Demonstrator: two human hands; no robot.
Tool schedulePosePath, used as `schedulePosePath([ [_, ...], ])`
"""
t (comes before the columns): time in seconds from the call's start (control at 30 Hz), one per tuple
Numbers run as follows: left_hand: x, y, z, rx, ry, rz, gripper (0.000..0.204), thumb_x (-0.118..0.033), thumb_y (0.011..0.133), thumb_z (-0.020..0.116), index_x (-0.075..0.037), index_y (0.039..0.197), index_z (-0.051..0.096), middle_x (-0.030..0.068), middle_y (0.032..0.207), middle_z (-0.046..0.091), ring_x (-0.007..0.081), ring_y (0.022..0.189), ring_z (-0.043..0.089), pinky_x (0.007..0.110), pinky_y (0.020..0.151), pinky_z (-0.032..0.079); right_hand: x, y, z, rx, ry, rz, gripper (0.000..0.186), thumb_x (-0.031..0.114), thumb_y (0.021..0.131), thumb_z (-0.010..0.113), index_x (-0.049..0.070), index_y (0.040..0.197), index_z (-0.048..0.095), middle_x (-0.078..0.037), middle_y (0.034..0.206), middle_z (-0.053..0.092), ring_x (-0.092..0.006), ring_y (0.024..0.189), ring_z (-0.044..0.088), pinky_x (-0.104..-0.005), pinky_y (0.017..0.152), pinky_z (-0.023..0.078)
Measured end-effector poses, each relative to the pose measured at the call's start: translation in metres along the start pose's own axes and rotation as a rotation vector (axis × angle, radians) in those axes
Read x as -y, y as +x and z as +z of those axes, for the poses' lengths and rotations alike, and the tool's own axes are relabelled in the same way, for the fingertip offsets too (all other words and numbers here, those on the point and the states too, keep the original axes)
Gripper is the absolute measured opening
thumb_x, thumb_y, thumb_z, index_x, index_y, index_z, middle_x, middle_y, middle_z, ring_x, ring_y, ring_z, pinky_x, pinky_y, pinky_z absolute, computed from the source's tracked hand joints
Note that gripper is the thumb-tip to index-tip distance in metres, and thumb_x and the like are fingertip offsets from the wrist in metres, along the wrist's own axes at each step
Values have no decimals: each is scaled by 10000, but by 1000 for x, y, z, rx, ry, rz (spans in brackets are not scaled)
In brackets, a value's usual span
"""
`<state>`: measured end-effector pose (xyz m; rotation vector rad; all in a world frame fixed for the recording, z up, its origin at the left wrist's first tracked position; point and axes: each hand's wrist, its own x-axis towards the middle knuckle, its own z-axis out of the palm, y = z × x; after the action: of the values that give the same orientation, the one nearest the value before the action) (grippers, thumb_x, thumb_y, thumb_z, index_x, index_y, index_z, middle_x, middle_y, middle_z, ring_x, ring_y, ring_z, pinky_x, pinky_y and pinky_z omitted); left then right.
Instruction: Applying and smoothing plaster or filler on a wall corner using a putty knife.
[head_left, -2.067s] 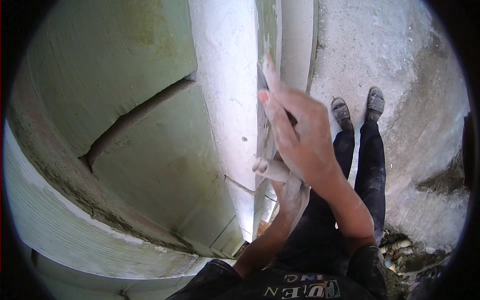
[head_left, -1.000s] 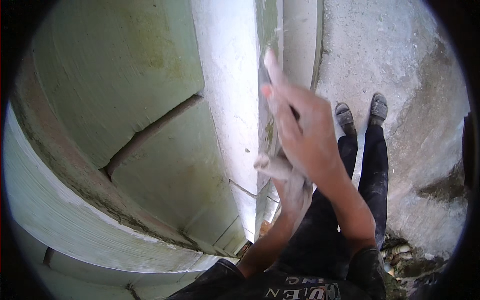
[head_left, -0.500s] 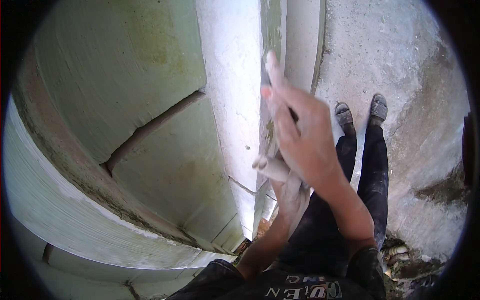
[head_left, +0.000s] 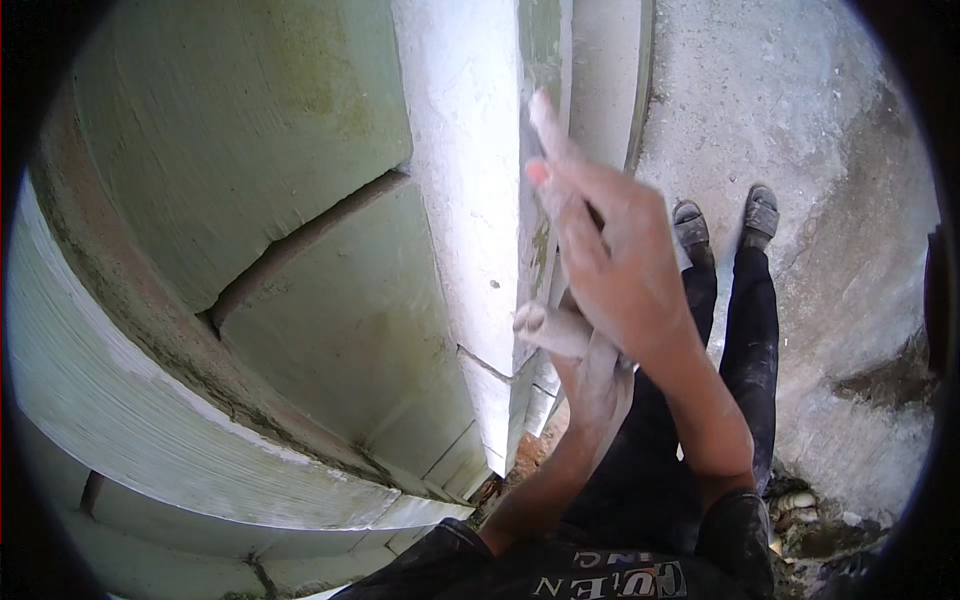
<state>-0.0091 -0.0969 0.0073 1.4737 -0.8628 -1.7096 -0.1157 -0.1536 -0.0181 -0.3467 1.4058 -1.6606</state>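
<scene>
Wall [head_left: 240, 130], pale green and streaked, fills the left of the view, crossed by a slanting dark gap [head_left: 300, 240]. Floor [head_left: 800, 130], grey and mottled with brown stains, takes up the right. Below the wall a ledge [head_left: 200, 445] curves along the lower left, its face whitish green and finely grooved. Between wall and floor stands a post [head_left: 460, 130], with a bright white face and a narrower greenish side where the paint is worn; this is the thing nearest the hands, just beyond them and to their left. The person wears dark trousers [head_left: 750, 340] and a dark shirt [head_left: 728, 540] with printed letters, both dusted white. Rubble [head_left: 800, 520] lies by the floor's lower edge. The right hand [head_left: 635, 265] is laid over the left hand [head_left: 592, 375], the two touching in front of the body, powdery white in patches. Two grey sandals [head_left: 761, 215] rest on the floor, toes pointing up the view. The right fingers are stretched long toward the upper left, narrowly spaced, their tips overlapping the post's side; contact with it cannot be told. The left fingers [head_left: 555, 331] lie close together, pointing left beneath the right palm. Whether anything is held between the palms cannot be told. A small dark spot [head_left: 494, 284] marks the post's white face.
</scene>
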Motion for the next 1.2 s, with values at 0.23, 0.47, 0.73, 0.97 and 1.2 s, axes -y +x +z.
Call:
schedulePosePath([
  [0.23, -7, 15, 20, -41, -11, 64, 368, -33, 920, 686, -64, 1213, 465, 33, 1035, 573, 88, 798, 589, 233, 617, 484, 18, 18, -12, 73, -31, 132, 478, 79, 1030, 504, 36, 1501, 436, -221, 1222, 691, -179, 957, 721, -290, 856, 548],
  [0.47, 3, 18, -15, 48, 44, 52, 325, -13, 912, 645, -61, 1192, 488, 22, 995, 563, 83, 794, 572, 243, 636, 473, 2, 19, 0, -103, -75, -78, 482, 134, 1024, 509, 64, 1498, 452, -205, 1042, 704, -194, 812, 678, -331, 768, 532],
  [0.73, 11, 26, 14, 109, 40, 23, 452, -106, 929, 714, 23, 1302, 496, 88, 1159, 597, 129, 1030, 599, 279, 859, 512, -28, 29, -12, -230, -201, -314, 438, 266, 1051, 539, 94, 1454, 538, -146, 1033, 743, -73, 678, 587, -235, 643, 478],
  [0.97, 32, -22, -52, 112, 128, -204, 549, -149, 924, 742, 53, 1347, 457, 80, 957, 632, 121, 727, 603, 252, 584, 479, -79, -55, -44, -39, -100, 454, 425, 377, 1043, 564, 16, 1204, 718, 15, 686, 602, -52, 596, 501, -227, 547, 391],
  [1.2, 39, -52, -95, 193, 149, -447, 624, -336, 901, 764, -39, 1363, 468, 134, 909, 626, 162, 663, 588, 276, 543, 474, -86, -92, -38, 48, 384, 571, 378, 304, 1037, 573, -19, 1207, 670, -58, 763, 677, -129, 669, 629, -275, 679, 531],
])
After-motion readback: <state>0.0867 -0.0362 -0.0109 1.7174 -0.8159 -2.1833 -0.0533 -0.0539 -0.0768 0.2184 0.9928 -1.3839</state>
